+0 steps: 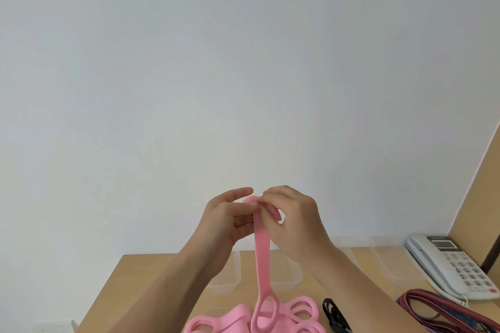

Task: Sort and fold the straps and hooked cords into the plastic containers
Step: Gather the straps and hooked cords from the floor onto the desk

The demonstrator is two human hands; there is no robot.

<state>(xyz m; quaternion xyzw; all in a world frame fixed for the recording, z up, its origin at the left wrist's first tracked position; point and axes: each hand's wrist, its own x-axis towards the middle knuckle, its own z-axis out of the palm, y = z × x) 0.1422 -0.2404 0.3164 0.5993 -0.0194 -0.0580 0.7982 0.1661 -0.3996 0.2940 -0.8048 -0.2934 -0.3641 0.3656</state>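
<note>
A pink strap (262, 254) hangs from both my hands, raised above the table in front of the wall. My left hand (230, 220) pinches its top end between thumb and fingers. My right hand (293, 215) pinches the same top fold from the right, and a short pink end curls under its fingers. The strap's lower loop dangles over a pile of pink straps (235, 319) on the wooden table (151, 273). Clear plastic containers (288, 276) stand behind the pile, partly hidden by my arms. A black strap (335, 315) lies right of the pile.
A bundle of red and blue hooked cords (443, 311) lies at the lower right. A white desk telephone (451, 265) stands at the table's right edge beside another clear container (389, 259). A wooden panel (484, 197) rises at the far right.
</note>
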